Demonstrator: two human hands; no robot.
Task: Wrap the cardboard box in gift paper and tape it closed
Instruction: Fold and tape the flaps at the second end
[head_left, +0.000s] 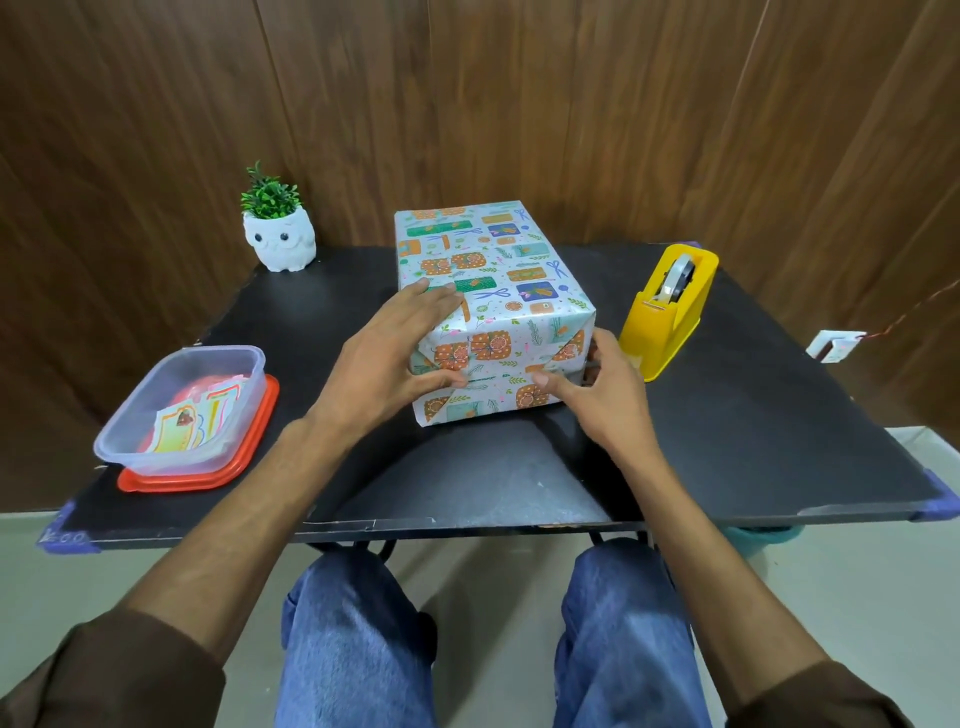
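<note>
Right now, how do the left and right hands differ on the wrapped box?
Height: the left hand sits high, over the near-left top corner of the wrapped box. The right hand sits low, at its near-right edge.
Fingers: the left hand's fingers lie straight on the top. The right hand's fingers curl round the right side.
Shared: both thumbs press the near face.

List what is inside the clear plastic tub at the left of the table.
The clear plastic tub holds loose colourful paper tags, with something pink-red behind them. Whatever lies beneath that pile is covered, and the tags' print is too small to read.
</note>
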